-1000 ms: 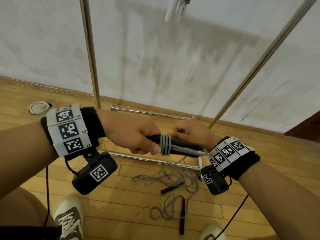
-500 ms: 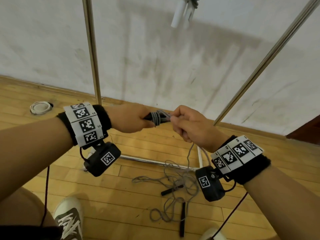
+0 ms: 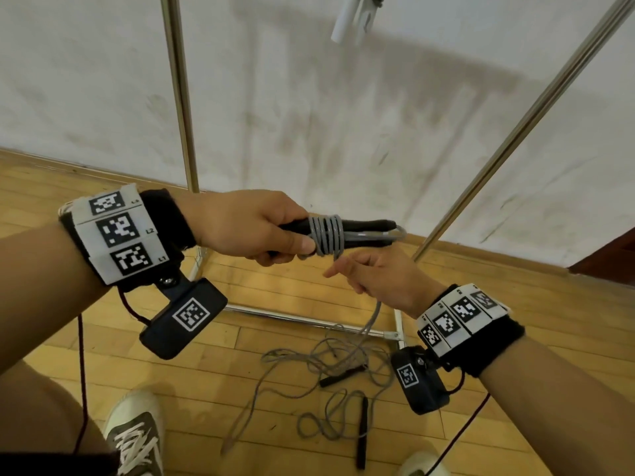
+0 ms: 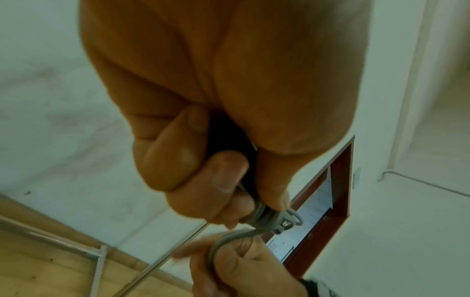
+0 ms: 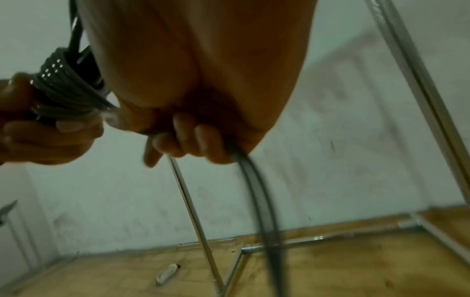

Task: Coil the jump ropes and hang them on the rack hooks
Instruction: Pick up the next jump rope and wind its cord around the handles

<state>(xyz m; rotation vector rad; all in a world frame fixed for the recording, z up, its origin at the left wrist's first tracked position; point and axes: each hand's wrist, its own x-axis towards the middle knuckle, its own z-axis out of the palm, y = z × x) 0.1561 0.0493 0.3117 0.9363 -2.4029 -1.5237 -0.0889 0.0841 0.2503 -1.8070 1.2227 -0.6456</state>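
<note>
**Three cameras around the rack**

The head camera looks forward and down from above both hands, toward the metal rack (image 3: pixel 178 97) standing against the wall (image 3: pixel 343 132), with the floor (image 3: pixel 240 389) in front of the rack below. The left wrist camera sits very close behind the left hand (image 4: pixel 216 100), facing along it, past the rack's base bar. The right wrist camera looks along the right hand (image 5: pixel 198 80) from equally near, up the rack's poles. All three views share the rack, wall and floor.

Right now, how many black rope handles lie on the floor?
2: one black handle in the grey rope tangle, another black handle nearer the shoes. More may be hidden.
</note>
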